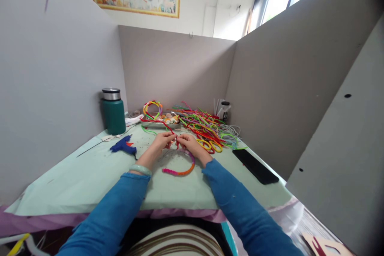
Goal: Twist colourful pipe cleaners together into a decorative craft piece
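Note:
My left hand and my right hand meet over the middle of the table, fingers pinched close together. Between them runs a red pipe cleaner, its long end stretching up and left toward the tray. A short red end pokes out below my fingertips. Just beneath my hands lies a ring partly wrapped in pink, orange and purple fuzzy stem; its far side looks like bare wire. Whether the red stem is joined to this ring cannot be made out. My fingers hide part of the stem.
A blue glue gun and green bottle stand left. Behind are a metal tray with small pieces, a multicoloured ring and a pipe cleaner heap. Yellow-handled scissors and a black phone lie right. Grey partitions surround the table.

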`<state>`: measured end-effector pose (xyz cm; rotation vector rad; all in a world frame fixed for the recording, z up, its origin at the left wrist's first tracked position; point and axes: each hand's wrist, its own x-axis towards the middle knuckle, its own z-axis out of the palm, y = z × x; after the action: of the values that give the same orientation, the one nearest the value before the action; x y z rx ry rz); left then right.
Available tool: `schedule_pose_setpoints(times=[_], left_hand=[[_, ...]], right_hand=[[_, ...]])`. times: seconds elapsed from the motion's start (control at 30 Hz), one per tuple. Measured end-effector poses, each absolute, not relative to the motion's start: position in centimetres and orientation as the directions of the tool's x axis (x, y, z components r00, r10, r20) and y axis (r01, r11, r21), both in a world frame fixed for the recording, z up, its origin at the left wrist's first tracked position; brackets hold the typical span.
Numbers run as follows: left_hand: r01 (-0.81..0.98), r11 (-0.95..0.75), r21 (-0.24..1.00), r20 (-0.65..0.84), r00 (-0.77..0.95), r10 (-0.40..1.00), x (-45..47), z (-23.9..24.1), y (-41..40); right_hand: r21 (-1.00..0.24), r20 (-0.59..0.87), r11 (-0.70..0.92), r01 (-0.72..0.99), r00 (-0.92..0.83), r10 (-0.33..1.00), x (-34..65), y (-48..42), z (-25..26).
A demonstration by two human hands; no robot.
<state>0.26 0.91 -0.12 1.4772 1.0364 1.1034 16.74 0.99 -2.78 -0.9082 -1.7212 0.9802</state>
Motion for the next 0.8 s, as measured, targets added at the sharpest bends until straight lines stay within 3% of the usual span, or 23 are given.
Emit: schedule_pose_setpoints(times=[0.43,0.63,0.8], left_hand=[[0.162,-0.192,0.968,0.163,0.175,0.971,0.45,0.12,0.61],[0.155,-0.155,0.976,0.128,0.168,0.977,0.45,0.08,0.75],[0.163,-0.155,0.974,0.128,0.164,0.978,0.48,-0.23,0.8]], right_hand=[[-0.827,0.489,0.519,0.216,-0.18,0.854,16.38,1.61,-3.28],[-0.712,0.537,0.592,0.377,-0.251,0.805,16.47,1.7,-3.72],[-0.716,0.52,0.574,0.397,-0.245,0.818,16.35,1.45,-3.64]])
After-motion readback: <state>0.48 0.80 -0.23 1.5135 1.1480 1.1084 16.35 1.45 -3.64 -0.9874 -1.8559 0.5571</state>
